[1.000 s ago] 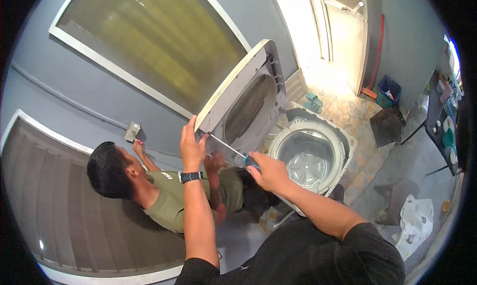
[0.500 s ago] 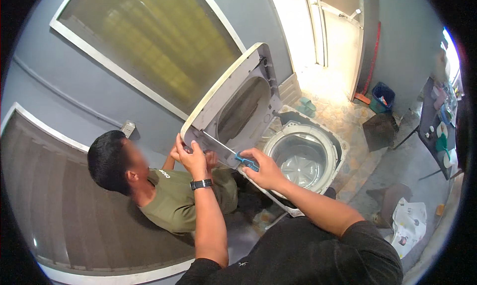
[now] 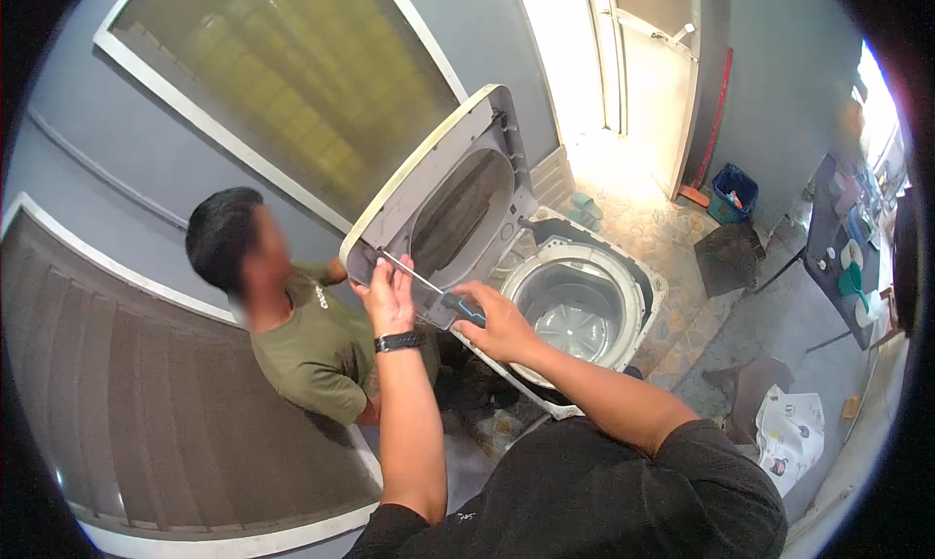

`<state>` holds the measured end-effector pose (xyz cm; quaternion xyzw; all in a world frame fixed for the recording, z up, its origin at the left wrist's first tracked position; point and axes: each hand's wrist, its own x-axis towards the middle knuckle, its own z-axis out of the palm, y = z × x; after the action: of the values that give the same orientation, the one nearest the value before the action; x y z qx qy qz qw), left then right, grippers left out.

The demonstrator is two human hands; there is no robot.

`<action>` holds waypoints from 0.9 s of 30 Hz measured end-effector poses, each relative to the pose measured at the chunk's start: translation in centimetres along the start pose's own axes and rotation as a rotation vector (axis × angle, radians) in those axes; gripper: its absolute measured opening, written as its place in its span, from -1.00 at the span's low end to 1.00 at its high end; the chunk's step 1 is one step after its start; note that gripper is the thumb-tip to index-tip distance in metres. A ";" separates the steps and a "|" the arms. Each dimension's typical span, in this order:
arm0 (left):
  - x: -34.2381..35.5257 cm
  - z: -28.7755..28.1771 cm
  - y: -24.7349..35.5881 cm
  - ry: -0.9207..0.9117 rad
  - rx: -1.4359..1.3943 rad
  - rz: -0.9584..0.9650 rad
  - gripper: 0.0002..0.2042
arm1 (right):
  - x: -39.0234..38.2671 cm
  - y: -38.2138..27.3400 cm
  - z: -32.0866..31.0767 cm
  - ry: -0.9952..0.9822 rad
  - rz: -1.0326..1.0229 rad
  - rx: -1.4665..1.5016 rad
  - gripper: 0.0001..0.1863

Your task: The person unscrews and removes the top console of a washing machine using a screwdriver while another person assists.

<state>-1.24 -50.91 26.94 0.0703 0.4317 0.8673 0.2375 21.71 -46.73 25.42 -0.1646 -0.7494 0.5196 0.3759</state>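
Observation:
My left hand (image 3: pixel 391 297), with a wristwatch, is palm-up at the lower left corner of the raised top panel (image 3: pixel 409 174), its bent fingertips on a screwdriver shaft (image 3: pixel 421 278). Below and to the right, my right hand (image 3: pixel 495 323) grips the blue screwdriver handle (image 3: pixel 465 309); the tip meets the panel's underside, partly hidden by my left fingers. The panel has a large oval opening and tilts up over an open top-load washer (image 3: pixel 637 298) with a round steel tub (image 3: pixel 575 320).
A co-worker (image 3: pixel 312 354) in olive stands left, beside the panel. A doorway (image 3: pixel 604 62) is behind, with slippers (image 3: pixel 584 208), a red broom (image 3: pixel 711 130) and a blue bin (image 3: pixel 730 191). A cluttered dark table (image 3: pixel 828 272) and white bag (image 3: pixel 787 430) are right.
My left hand has turned palm-up along the shaft; my right hand stays on the handle. The co-worker has risen and turned toward the panel, the arm away from the wall socket.

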 end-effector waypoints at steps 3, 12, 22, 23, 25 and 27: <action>-0.2 2.3 -1.3 0.070 -0.060 0.115 -0.16 | 0.1 -0.4 -0.3 -0.080 0.345 0.294 -0.53; -0.2 4.8 -1.6 0.346 -0.045 0.146 -0.17 | -1.3 -1.1 -0.7 0.067 -0.170 -0.204 -0.55; -0.2 4.3 -1.7 0.276 0.015 0.163 -0.24 | -0.9 -0.2 0.1 -0.047 0.027 -0.126 -0.54; -0.1 4.3 -1.8 0.281 0.014 0.164 -0.24 | -1.0 -0.2 0.2 0.026 -0.134 -0.184 -0.54; 0.2 4.5 -1.8 0.299 -0.001 0.164 -0.23 | -0.9 0.9 0.9 0.083 -0.182 -0.118 -0.52; 0.3 4.6 -1.8 0.304 0.013 0.192 -0.20 | -0.7 1.2 1.2 0.058 -0.026 0.043 -0.51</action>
<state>0.61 -46.53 28.33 -0.0191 0.4595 0.8839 0.0850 21.13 -47.45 23.80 -0.1617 -0.7290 0.5257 0.4075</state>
